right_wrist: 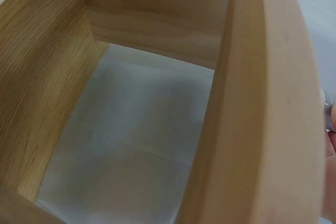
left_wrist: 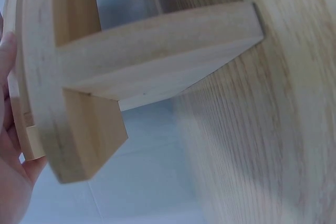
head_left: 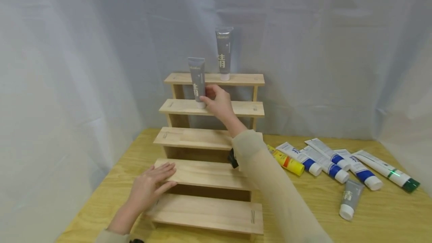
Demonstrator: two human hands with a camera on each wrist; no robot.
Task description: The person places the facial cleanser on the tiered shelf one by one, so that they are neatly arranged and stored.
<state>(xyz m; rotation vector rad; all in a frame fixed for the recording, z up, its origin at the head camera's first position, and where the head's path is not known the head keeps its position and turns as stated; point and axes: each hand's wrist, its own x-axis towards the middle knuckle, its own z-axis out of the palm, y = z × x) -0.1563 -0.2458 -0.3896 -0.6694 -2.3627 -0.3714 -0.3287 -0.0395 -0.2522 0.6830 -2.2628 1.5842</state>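
The right hand (head_left: 218,102) holds the short grey tube (head_left: 197,81) by its lower end, fingers (head_left: 210,92) curled round it just above the white cap, which rests on the second step from the top of the wooden stepped rack (head_left: 209,173). The left hand (head_left: 150,188) lies flat on the fourth step from the top, fingers (head_left: 165,170) straight and spread, pressing down and holding nothing. A taller grey tube (head_left: 224,52) stands cap-down on the top step, behind and to the right of the held one, apart from it. To set the short tube well, keep it vertical with the cap seated fully on the board, back from the front edge, and hold the grip low so the tube does not pivot. Keep downward pressure on the rack with the flat hand; the rack looks light and a push on an upper step could tip or slide it. When letting go, uncurl the fingers slowly and draw them straight back, well away from the taller tube. The other tubes (head_left: 329,164) lie on the surface (head_left: 388,213) right of the rack, one small grey tube (head_left: 351,199) nearest the front. The wrist views show only rack boards at close range
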